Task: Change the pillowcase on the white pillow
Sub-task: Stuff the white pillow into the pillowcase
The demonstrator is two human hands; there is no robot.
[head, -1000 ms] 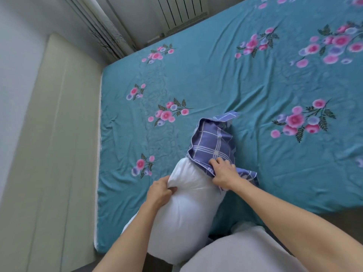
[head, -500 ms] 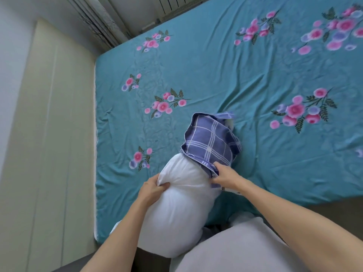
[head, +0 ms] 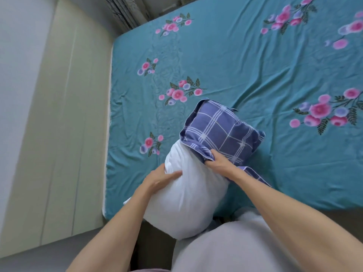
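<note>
A white pillow stands on end at the near edge of the bed, leaning toward me. A blue-purple plaid pillowcase covers only its far top end. My right hand grips the pillowcase's lower hem, bunching the cloth. My left hand presses flat against the pillow's left side, fingers spread and fairly straight. The pillow's lower end is hidden behind my grey-clad body.
The bed carries a teal sheet with pink flower prints. A cream padded headboard panel runs along the left. Curtains and a radiator stand beyond the bed's far corner. My grey clothing fills the bottom.
The pillowcase has been drawn further down over the pillow's top and now looks fuller. My left hand loosened from a pinch to a flat press on the pillow's side.
</note>
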